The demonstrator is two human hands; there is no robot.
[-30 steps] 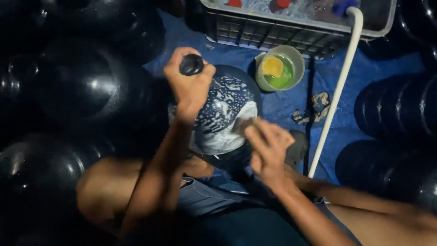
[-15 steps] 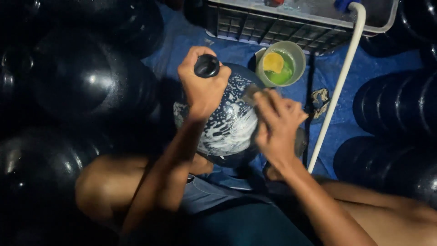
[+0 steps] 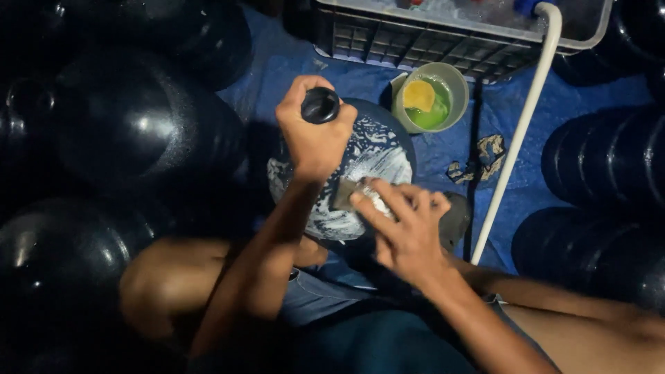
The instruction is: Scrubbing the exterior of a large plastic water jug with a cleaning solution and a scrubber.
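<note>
Since a moment ago the right hand (image 3: 409, 228) has slid from the upper side of the sudsy dark water jug (image 3: 360, 173) down to its lower flank, fingers pressed on a scrub pad (image 3: 350, 195). The jug stands between the knees on the blue tarp (image 3: 512, 138), the left hand (image 3: 313, 135) gripping its neck. Nearby sits a bowl (image 3: 431, 97) of green soap.

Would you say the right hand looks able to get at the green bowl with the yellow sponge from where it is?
Probably yes. The right hand rests on the soapy jug, and the bowl sits just beyond it on the blue tarp, with nothing between; only the white pipe runs beside.
</note>
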